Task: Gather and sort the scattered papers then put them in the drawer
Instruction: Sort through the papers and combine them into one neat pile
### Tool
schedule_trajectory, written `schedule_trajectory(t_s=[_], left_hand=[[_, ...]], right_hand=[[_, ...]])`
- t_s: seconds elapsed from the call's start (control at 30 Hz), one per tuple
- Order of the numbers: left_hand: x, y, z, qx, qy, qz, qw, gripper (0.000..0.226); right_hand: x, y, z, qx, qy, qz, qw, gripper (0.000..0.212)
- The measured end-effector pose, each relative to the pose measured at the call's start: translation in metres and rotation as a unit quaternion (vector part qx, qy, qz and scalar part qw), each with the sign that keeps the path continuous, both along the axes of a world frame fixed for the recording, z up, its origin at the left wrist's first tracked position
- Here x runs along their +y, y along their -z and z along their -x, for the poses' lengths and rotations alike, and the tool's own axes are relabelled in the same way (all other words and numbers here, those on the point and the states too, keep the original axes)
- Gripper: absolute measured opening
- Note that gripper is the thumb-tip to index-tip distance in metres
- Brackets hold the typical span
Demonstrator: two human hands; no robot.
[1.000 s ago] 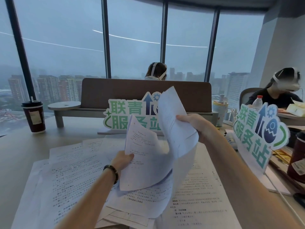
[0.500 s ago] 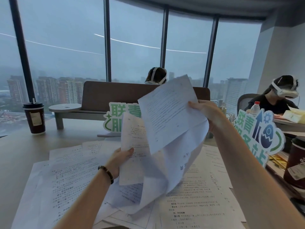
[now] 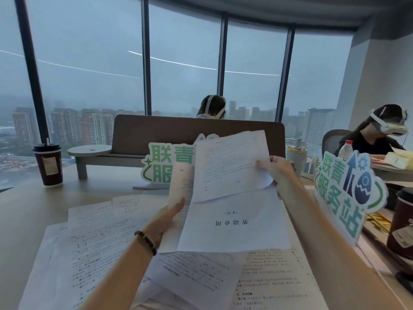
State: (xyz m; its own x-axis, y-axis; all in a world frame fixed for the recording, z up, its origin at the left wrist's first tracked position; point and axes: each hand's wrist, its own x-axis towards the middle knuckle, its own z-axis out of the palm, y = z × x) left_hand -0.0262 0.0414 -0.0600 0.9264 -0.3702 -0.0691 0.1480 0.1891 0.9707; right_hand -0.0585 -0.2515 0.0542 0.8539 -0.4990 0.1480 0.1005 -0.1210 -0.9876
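Observation:
I hold a bundle of printed papers (image 3: 232,222) up above the desk. My left hand (image 3: 165,220), with a bead bracelet on the wrist, grips the bundle's left edge. My right hand (image 3: 278,172) pinches the right edge of the top sheet (image 3: 230,168), which is lifted and folded back from the sheet below. That lower sheet shows a large upside-down title. More printed sheets (image 3: 96,245) lie scattered flat on the desk (image 3: 24,211) under and around my arms. No drawer is in view.
Two green-and-white standing signs, one behind the papers (image 3: 166,163) and one at the right (image 3: 348,191). A dark paper cup (image 3: 48,164) stands far left, another cup (image 3: 402,227) at the right edge. Two people wearing headsets sit beyond the brown divider (image 3: 156,133).
My right hand has swung the top sheet up and over to the right, flattening it out and uncovering the titled sheet beneath. My left hand stayed on the bundle's left edge.

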Motion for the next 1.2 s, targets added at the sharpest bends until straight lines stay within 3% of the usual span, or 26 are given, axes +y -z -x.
schedule_trajectory(t_s=[0.07,0.2,0.47,0.6,1.0,1.2], left_hand=[[-0.001,0.0,0.002,-0.012,0.02,0.002,1.0,0.027],[-0.003,0.008,0.002,-0.026,0.05,-0.038,0.998,0.036],[-0.008,0.008,0.001,-0.028,-0.04,-0.081,0.996,0.018],[-0.008,0.008,0.0,-0.032,-0.064,-0.09,0.993,0.021],[-0.007,0.01,-0.005,-0.01,-0.129,-0.018,0.991,0.013],[-0.01,0.009,-0.006,-0.011,-0.17,-0.008,0.985,0.028]], right_hand=[[0.003,0.017,-0.003,-0.002,0.021,-0.039,0.999,0.007],[0.009,0.04,-0.005,0.037,0.067,-0.031,0.997,0.021],[0.003,0.061,-0.006,0.087,0.091,-0.078,0.989,0.013],[-0.002,0.063,-0.004,0.089,0.089,-0.095,0.987,0.011],[-0.015,0.068,0.001,0.072,0.105,-0.103,0.986,0.007],[-0.007,0.077,0.006,0.124,0.042,-0.077,0.988,0.013]])
